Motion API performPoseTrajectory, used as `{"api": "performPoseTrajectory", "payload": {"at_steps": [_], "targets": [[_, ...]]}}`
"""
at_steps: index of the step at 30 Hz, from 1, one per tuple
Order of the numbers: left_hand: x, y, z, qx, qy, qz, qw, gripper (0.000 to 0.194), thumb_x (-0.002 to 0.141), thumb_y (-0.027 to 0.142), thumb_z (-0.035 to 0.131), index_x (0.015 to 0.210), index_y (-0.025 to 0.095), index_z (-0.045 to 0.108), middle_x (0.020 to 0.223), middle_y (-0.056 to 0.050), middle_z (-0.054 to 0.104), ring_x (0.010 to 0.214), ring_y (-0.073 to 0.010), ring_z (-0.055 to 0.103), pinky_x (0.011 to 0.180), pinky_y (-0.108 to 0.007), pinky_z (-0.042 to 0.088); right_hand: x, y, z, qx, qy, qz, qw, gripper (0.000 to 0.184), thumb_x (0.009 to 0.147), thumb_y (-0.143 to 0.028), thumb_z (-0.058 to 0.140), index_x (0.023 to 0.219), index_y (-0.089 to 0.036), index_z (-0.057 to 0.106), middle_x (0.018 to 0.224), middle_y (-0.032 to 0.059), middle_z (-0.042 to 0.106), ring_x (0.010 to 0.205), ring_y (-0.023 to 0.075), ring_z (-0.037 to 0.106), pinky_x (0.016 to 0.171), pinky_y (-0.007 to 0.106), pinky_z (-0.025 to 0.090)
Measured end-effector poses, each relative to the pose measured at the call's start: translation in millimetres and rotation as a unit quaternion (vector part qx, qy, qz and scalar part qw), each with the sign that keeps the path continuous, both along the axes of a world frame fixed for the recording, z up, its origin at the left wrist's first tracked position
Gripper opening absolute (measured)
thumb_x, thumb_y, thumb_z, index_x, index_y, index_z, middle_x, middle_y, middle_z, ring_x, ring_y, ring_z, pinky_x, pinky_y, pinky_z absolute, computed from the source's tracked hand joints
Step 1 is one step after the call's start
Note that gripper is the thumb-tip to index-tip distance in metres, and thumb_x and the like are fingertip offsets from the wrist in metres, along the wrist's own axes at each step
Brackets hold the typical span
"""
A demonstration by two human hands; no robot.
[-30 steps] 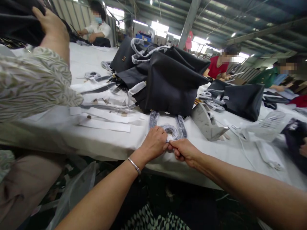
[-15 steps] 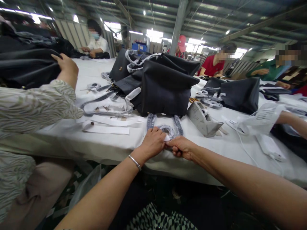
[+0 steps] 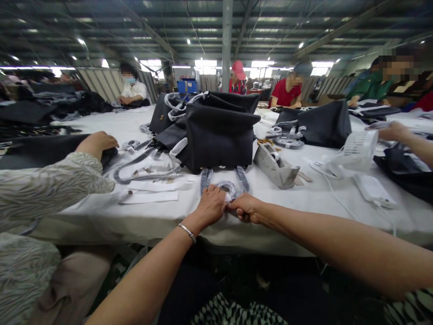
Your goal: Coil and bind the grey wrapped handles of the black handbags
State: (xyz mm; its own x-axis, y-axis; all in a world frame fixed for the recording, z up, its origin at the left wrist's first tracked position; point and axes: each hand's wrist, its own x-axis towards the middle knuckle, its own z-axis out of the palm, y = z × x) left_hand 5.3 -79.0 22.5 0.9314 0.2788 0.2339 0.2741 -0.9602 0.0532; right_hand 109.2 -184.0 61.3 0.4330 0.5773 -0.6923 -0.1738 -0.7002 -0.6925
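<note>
While your left hand (image 3: 212, 205) and right hand (image 3: 248, 208) pinch a white piece (image 3: 228, 197) at the wrapped coil's (image 3: 223, 184) near edge, at twelve o'clock, uneven pulling could loosen the coil. Beyond, snagged straps (image 3: 242, 179) could drag the black bag (image 3: 221, 140), contents hidden; one o'clock's dispenser (image 3: 275, 170) holds a roll (image 3: 275, 156).

White-covered table (image 3: 135, 222): black bag (image 3: 221, 140) upright near the front edge, grey tape dispenser (image 3: 275, 167) just beside it, flat white strips (image 3: 149, 197) on its other side, second black bag (image 3: 324, 124) farther off, white fan (image 3: 360, 145) and white power bank (image 3: 374, 190) near one another.
</note>
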Motion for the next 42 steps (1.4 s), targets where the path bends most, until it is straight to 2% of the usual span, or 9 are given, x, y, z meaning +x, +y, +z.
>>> {"api": "performPoseTrajectory", "payload": {"at_steps": [6, 14, 21, 25, 29, 33, 36, 38, 42], "targets": [[2.9, 5.3, -4.8, -0.049, -0.022, 0.011, 0.998, 0.026, 0.09, 0.035, 0.055, 0.101, 0.013, 0.063, 0.104, -0.013, 0.061, 0.105, -0.0298, 0.046, 0.089, -0.042, 0.038, 1.3, -4.9, -1.2, -0.008, -0.017, 0.002, 1.0, 0.026, 0.076, -0.008, 0.061, 0.056, -0.016, 0.047, 0.029, -0.0084, 0.034, 0.027, 0.0051, 0.035, 0.029, 0.012, 0.018], [0.8, 11.8, 0.5, -0.083, -0.009, -0.01, 0.996, 0.029, 0.09, 0.04, 0.055, 0.098, 0.014, 0.063, 0.101, -0.012, 0.061, 0.104, -0.0295, 0.046, 0.091, -0.041, 0.038, 3.2, -4.2, -0.3, -0.03, -0.007, 0.02, 0.999, 0.023, 0.09, -0.02, 0.051, 0.069, -0.013, 0.058, 0.03, -0.0087, 0.032, 0.027, 0.005, 0.034, 0.029, 0.011, 0.016], [-2.2, 9.5, 6.1, -0.078, 0.005, -0.042, 0.996, 0.02, 0.086, 0.027, 0.057, 0.098, 0.013, 0.063, 0.101, -0.015, 0.059, 0.106, -0.0317, 0.045, 0.088, -0.042, 0.039, 9.4, 5.3, -1.2, -0.079, 0.014, 0.057, 0.995, 0.027, 0.09, -0.018, 0.048, 0.066, -0.012, 0.061, 0.03, -0.008, 0.032, 0.026, 0.0049, 0.033, 0.03, 0.011, 0.02], [-4.4, 18.5, 7.7, -0.15, -0.028, -0.073, 0.986, 0.016, 0.083, 0.022, 0.058, 0.095, 0.014, 0.065, 0.095, -0.011, 0.061, 0.1, -0.0277, 0.046, 0.09, -0.039, 0.037, 5.3, 4.8, 0.9, -0.035, -0.021, 0.053, 0.998, 0.026, 0.088, -0.019, 0.052, 0.064, -0.013, 0.061, 0.03, -0.0082, 0.033, 0.027, 0.0033, 0.029, 0.034, 0.013, 0.027], [-6.6, 36.0, 10.4, -0.366, -0.091, -0.099, 0.921, 0.016, 0.078, 0.029, 0.062, 0.076, 0.013, 0.068, 0.072, -0.004, 0.057, 0.084, -0.0214, 0.048, 0.081, -0.032, 0.038, 0.9, 4.2, 0.8, 0.077, -0.111, 0.045, 0.99, 0.022, 0.085, -0.023, 0.056, 0.066, -0.013, 0.063, 0.03, -0.0068, 0.036, 0.029, 0.0053, 0.031, 0.035, 0.017, 0.021], [-13.1, 49.8, 17.6, -0.497, -0.105, -0.103, 0.855, 0.038, 0.08, 0.045, 0.059, 0.093, 0.01, 0.069, 0.069, -0.001, 0.054, 0.062, -0.0115, 0.044, 0.059, -0.022, 0.035, 2.5, 11.9, -5.0, 0.169, -0.195, 0.034, 0.966, 0.03, 0.079, -0.036, 0.065, 0.059, -0.014, 0.061, 0.031, -0.0063, 0.037, 0.031, 0.0057, 0.031, 0.037, 0.02, 0.021], [-19.9, 55.5, 21.6, -0.621, -0.105, -0.094, 0.771, 0.051, 0.073, 0.053, 0.068, 0.099, 0.009, 0.068, 0.065, 0.002, 0.049, 0.053, -0.0066, 0.035, 0.05, -0.02, 0.024, 2.8, 18.6, -11.3, 0.224, -0.219, 0.037, 0.949, 0.035, 0.075, -0.045, 0.066, 0.058, -0.016, 0.058, 0.035, -0.0061, 0.04, 0.033, 0.0069, 0.035, 0.039, 0.022, 0.026], [-23.0, 58.2, 21.5, -0.657, -0.109, -0.092, 0.74, 0.052, 0.07, 0.053, 0.072, 0.097, 0.009, 0.068, 0.063, 0.003, 0.047, 0.052, -0.0055, 0.031, 0.049, -0.02, 0.021, 2.2, 21.5, -16.7, 0.277, -0.231, 0.048, 0.932, 0.035, 0.076, -0.048, 0.064, 0.061, -0.018, 0.057, 0.038, -0.0058, 0.044, 0.035, 0.0079, 0.038, 0.041, 0.022, 0.028], [-24.4, 61.9, 17.7, -0.678, -0.115, -0.107, 0.718, 0.05, 0.069, 0.052, 0.075, 0.094, 0.009, 0.069, 0.066, 0.001, 0.051, 0.054, -0.0057, 0.036, 0.05, -0.019, 0.023, 5.3, 25.3, -28.9, 0.354, -0.228, 0.093, 0.902, 0.035, 0.081, -0.05, 0.058, 0.07, -0.017, 0.058, 0.048, -0.0035, 0.052, 0.044, 0.0094, 0.045, 0.048, 0.023, 0.035]]}}
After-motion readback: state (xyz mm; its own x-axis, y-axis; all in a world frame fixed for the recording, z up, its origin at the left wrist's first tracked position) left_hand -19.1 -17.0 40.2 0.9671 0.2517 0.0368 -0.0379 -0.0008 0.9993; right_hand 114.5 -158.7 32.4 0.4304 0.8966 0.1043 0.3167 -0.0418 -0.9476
